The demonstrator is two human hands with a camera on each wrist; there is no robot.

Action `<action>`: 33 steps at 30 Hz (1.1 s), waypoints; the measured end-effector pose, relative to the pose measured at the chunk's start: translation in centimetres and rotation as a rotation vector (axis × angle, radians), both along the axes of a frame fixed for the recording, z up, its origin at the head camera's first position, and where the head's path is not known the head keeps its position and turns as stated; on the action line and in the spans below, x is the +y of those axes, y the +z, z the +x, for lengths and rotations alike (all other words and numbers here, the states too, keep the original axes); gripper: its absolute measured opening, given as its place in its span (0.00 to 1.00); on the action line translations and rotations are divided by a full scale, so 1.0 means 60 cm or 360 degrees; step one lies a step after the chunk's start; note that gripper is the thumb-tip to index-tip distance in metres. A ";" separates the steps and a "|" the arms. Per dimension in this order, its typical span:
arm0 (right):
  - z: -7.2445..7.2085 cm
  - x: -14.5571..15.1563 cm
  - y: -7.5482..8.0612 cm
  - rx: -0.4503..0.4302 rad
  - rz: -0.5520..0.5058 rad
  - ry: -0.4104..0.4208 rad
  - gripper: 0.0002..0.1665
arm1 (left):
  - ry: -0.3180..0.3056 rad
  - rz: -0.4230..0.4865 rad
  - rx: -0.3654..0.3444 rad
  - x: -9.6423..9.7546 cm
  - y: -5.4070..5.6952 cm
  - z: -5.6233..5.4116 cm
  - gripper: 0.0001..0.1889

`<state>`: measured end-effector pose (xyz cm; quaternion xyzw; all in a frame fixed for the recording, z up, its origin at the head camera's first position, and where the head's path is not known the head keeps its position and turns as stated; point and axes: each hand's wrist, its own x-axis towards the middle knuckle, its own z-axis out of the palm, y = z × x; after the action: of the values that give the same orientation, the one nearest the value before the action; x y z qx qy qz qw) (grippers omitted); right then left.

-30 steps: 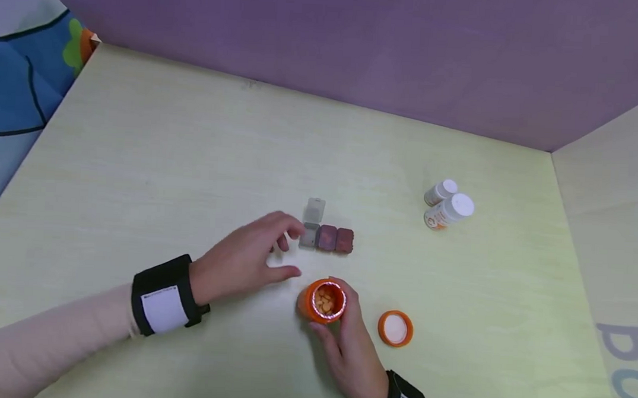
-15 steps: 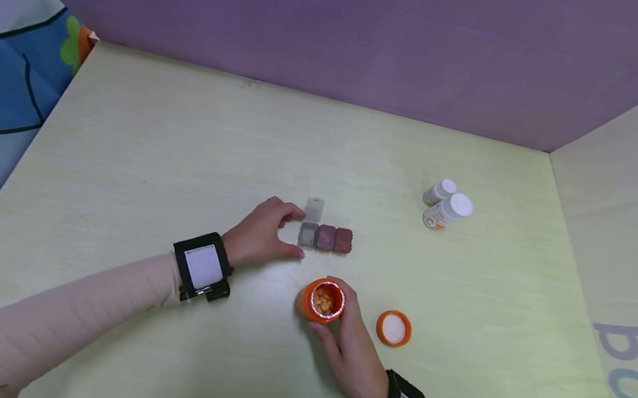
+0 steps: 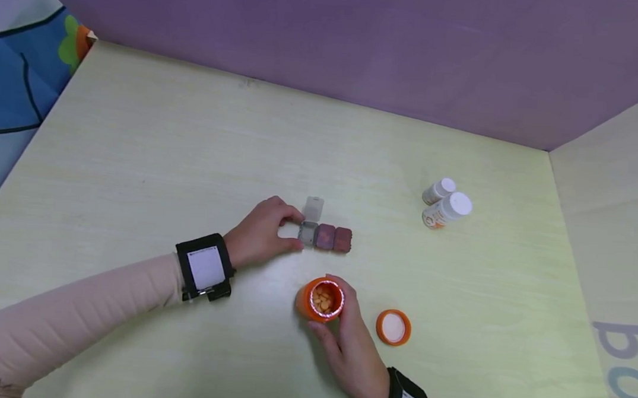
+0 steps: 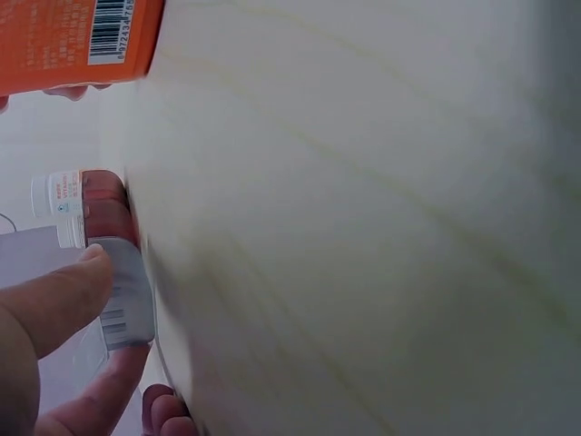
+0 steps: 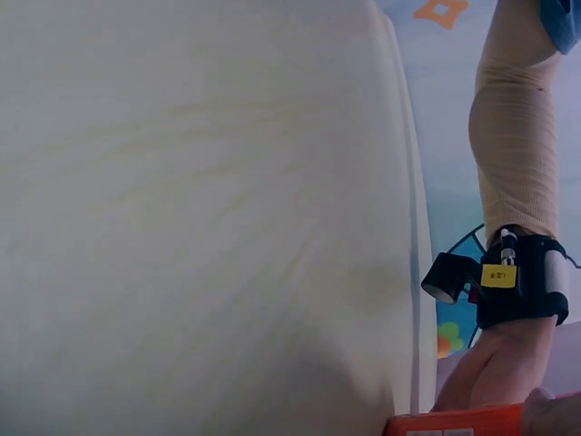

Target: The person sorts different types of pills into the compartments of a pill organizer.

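Observation:
My left hand pinches the left end of a small pill organizer between thumb and fingers. Its grey left compartment has the lid flipped back; the two reddish-purple compartments are closed. In the left wrist view the thumb lies against the grey compartment. Lower down, my right hand grips an orange pill bottle, uncapped and tilted a little, with several light-orange tablets inside. The right wrist view catches only an edge of the bottle.
An orange screw cap lies upside down right of my right hand. Two white bottles with white caps, a larger one and a smaller one, stand at the back right. A purple wall borders the table's far side.
My left hand has moved up and right to the pill organizer, and its thumb and fingers have closed on the grey compartment. The right hand and bottle have stayed in place.

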<state>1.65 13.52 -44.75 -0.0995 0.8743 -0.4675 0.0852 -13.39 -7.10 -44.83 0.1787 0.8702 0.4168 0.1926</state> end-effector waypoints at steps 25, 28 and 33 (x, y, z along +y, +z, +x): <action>-0.078 0.065 0.055 0.0311 0.0028 0.0143 0.46 | -0.0016 -0.0053 -0.0056 0.005 0.004 -0.001 0.23; -0.104 0.081 0.062 0.0334 0.0105 0.0131 0.45 | -0.0014 -0.0050 -0.0061 0.005 0.003 -0.001 0.23; -0.132 0.098 0.063 0.0352 0.0295 0.0093 0.44 | -0.0016 -0.0050 -0.0070 0.006 0.002 -0.001 0.23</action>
<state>-6.25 19.42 -40.99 -0.1677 0.9144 -0.3682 0.0108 -13.43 -6.71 -44.69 0.1708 0.8713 0.4059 0.2167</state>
